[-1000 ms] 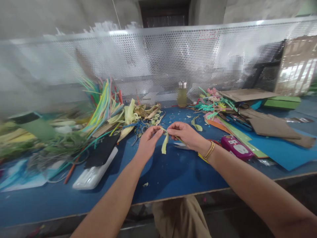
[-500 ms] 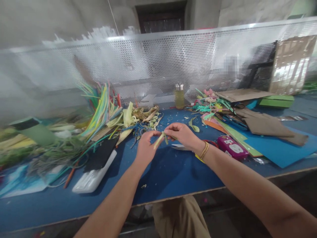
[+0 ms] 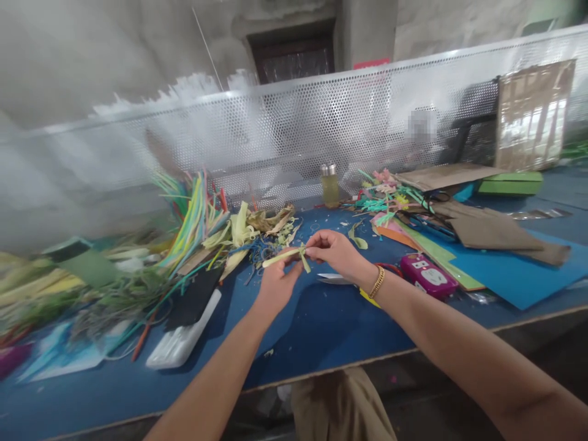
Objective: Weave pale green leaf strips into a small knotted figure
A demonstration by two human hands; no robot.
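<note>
A pale green strip that looks like corn husk (image 3: 277, 258) is held between both hands above the blue tabletop. One end points left across my left hand (image 3: 278, 283), whose thumb and fingers are closed on it. From the crossing point another short end hangs down. My right hand (image 3: 339, 256), with a gold bracelet at the wrist, pinches the strip at that crossing. Just below the right hand lie scissors (image 3: 337, 279), their blades pointing left and their handles partly hidden by the wrist. A loose piece of husk (image 3: 359, 237) rests farther back.
Left stand a heap of husks (image 3: 241, 228), a bundle of coloured stems (image 3: 198, 205) and a white packet under a black piece (image 3: 181, 343). Right are a purple power socket (image 3: 427, 275), cardboard (image 3: 493, 226) and blue sheets (image 3: 519, 282). A bottle (image 3: 329, 188) stands before the perforated metal panel (image 3: 294, 131).
The long end of the strip has swung from pointing down to pointing left over my left hand. My left hand has turned and moved slightly down. The camera view has tilted a little.
</note>
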